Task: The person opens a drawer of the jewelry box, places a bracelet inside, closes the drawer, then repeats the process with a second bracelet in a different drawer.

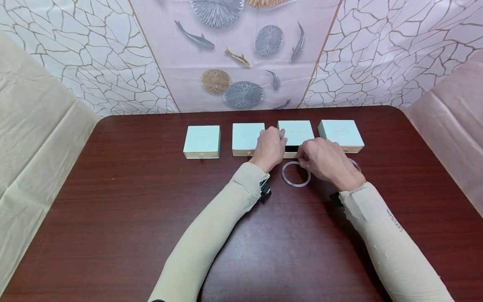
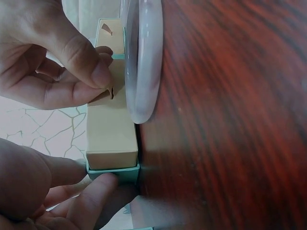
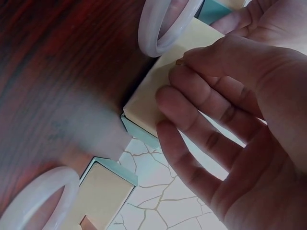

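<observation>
A person's bare hands work at a pale mint gift box [image 1: 296,130], third from the left in a row of four toward the far side of a dark reddish-brown table [image 1: 151,209]. The left hand [image 1: 269,147] grips the box's mint outer sleeve at its left side, while the right hand [image 1: 323,160] pinches a small brown pull tab [image 2: 112,93] between thumb and forefinger at the front of the cream drawer [image 2: 111,134]. The drawer stands partly out, a dark strip showing between its front and the lid. The box is low and square-edged, its smooth, flat lid facing up. Just in front of it lies a bangle [image 2: 149,62], a glossy, rounded ring of cloudy, pale lilac-white; a second, similar bangle [image 3: 72,184] lies before the rightmost box [image 1: 341,132], partly hidden by the right hand in the head view. Two matching boxes, the leftmost [image 1: 202,136] and its neighbor [image 1: 246,133], stand to the left with their drawers in. Faint script runs across the lids, too small to read, and dark lettering [image 1: 394,220] on the right sleeve [image 1: 392,247] is likewise illegible.
</observation>
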Available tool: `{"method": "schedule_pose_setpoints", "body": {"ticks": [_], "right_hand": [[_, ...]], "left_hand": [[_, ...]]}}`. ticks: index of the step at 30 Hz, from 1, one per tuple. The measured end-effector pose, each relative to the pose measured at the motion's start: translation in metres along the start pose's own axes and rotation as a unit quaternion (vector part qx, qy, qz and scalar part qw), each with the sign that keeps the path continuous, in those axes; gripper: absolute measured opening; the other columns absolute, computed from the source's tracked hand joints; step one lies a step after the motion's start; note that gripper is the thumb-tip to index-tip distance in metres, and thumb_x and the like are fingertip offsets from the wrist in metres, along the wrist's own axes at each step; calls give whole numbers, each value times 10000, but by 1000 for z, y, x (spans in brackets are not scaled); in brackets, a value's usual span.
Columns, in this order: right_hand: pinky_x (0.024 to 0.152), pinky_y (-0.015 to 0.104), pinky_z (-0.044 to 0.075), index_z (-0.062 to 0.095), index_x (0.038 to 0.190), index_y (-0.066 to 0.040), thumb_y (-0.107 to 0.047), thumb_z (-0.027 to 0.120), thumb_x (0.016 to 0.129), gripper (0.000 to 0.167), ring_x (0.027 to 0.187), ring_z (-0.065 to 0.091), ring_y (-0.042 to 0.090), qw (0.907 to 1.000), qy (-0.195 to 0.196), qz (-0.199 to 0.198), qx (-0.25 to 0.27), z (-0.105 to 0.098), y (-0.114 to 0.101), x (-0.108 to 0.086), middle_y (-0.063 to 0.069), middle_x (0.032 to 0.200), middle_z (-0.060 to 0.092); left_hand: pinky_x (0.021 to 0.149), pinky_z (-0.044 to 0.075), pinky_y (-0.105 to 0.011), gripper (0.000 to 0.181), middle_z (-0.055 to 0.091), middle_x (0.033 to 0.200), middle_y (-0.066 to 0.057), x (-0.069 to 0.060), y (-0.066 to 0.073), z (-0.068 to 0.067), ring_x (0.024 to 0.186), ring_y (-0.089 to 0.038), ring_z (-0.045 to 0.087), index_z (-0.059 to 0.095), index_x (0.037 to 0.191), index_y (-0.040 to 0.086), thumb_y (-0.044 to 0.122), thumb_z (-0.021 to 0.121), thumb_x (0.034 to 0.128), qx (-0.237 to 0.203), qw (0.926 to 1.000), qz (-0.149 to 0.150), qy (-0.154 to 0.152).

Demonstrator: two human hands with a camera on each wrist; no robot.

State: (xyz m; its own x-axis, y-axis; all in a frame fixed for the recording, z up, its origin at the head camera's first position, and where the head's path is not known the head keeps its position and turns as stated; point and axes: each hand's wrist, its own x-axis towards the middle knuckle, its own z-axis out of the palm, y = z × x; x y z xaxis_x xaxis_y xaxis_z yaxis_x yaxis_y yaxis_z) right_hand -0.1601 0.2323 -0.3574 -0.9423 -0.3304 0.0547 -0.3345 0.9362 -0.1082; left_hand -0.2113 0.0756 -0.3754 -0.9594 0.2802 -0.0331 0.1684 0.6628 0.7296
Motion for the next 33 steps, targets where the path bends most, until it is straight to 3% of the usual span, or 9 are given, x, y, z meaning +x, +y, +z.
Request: {"method": "schedule_pose_setpoints", "body": {"ticks": [1,11,13,15,18,20,24,28,33], "right_hand": [[524,356,409,709,716,-177,18,628,802,229,630,519,175,10000,-3,-3,6,0,0,0,-28,691,622],[505,328,373,719,720,-176,25,616,809,242,615,491,162,10000,-55,-25,50,-2,-1,0,-31,681,617],[505,328,371,710,706,-177,29,607,805,250,614,482,162,10000,-60,-31,54,-2,-1,0,-32,668,604],[512,330,366,692,684,-184,34,594,792,262,615,471,162,10000,-75,-35,54,-2,-1,0,-34,649,582],[516,332,355,663,653,-192,36,577,776,274,613,458,164,9999,-87,-42,48,-2,-2,-1,-36,621,548],[515,329,345,653,645,-193,41,568,771,278,610,447,162,9999,-111,-46,59,-2,-2,-1,-37,612,532],[506,319,331,652,647,-184,50,563,778,283,600,427,154,9998,-144,-44,89,-1,-3,-2,-34,608,522],[517,325,344,655,647,-188,43,575,779,278,607,438,156,9999,-142,-37,69,-1,-3,-2,-36,613,532],[532,344,378,665,651,-200,25,592,772,265,621,473,163,9999,-125,-50,31,-3,-2,-1,-43,623,556]], "left_hand": [[455,303,-218,429,567,1509,-20,0,0,0,432,-148,389,684,703,47,189,528,1076,13,10000,-16,-11],[451,297,-217,434,593,1481,-38,1,0,-1,426,-141,376,685,698,44,190,529,1076,31,10000,68,47],[449,292,-218,457,689,1337,-77,1,0,-1,423,-142,370,648,653,64,193,531,1075,20,9999,101,70],[444,291,-218,492,744,1057,-122,1,0,-1,419,-146,363,584,602,86,200,527,1077,-11,9999,94,67],[437,288,-220,519,599,690,-100,0,0,0,414,-151,358,517,567,116,206,525,1078,-72,10000,63,29],[432,290,-219,528,514,579,-76,0,-1,1,410,-150,360,492,558,120,206,525,1078,-101,9999,39,17],[428,291,-213,524,456,530,-38,-1,-1,1,406,-141,361,504,561,114,200,527,1077,-120,9999,46,29],[438,300,-209,500,498,569,-48,0,-1,2,414,-131,369,555,587,99,196,527,1077,-83,9999,63,69],[448,302,-208,442,629,794,-76,0,0,1,419,-126,364,653,674,67,192,524,1078,-62,9999,51,73]]}}
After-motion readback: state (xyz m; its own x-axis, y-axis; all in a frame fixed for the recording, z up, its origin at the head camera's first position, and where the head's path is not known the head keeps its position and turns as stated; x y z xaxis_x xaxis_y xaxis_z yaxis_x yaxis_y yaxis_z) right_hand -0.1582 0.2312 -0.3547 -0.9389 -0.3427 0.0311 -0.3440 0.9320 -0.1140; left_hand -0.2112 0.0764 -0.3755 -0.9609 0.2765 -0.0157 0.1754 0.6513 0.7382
